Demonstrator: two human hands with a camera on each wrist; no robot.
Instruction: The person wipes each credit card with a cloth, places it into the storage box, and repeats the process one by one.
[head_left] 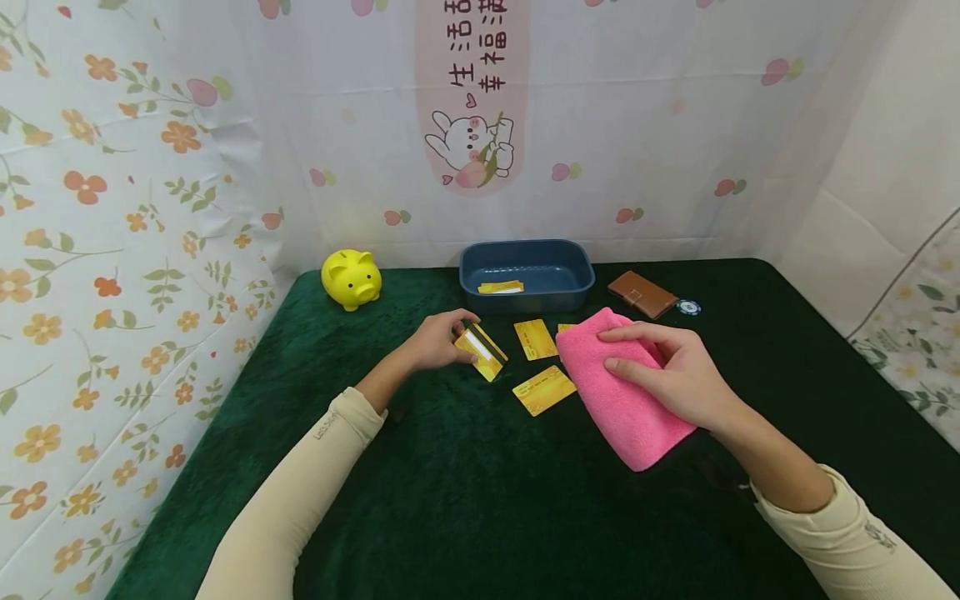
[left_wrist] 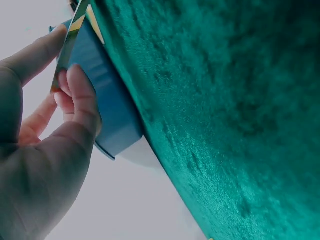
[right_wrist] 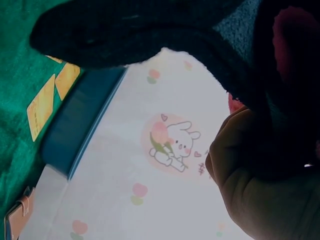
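My left hand [head_left: 438, 340] pinches a gold bank card [head_left: 482, 352] by its edge, its dark stripe and white strip facing up in the head view. The left wrist view shows that card [left_wrist: 70, 45] edge-on between thumb and fingers. In my right hand [head_left: 678, 375] is a folded pink cloth [head_left: 600, 383], held between thumb and fingers; the cloth [right_wrist: 125, 32] looks dark in the right wrist view. Between the hands lie gold cards, one nearer [head_left: 544, 390] and one farther [head_left: 536, 339], with another partly hidden behind the cloth.
A blue basin [head_left: 527, 302] with gold cards [head_left: 501, 287] inside stands at the back of the green-covered table [head_left: 450, 500]. Left of it sits a yellow piggy bank [head_left: 351, 279]. A brown wallet [head_left: 642, 295] and a poker chip [head_left: 688, 307] lie to the right.
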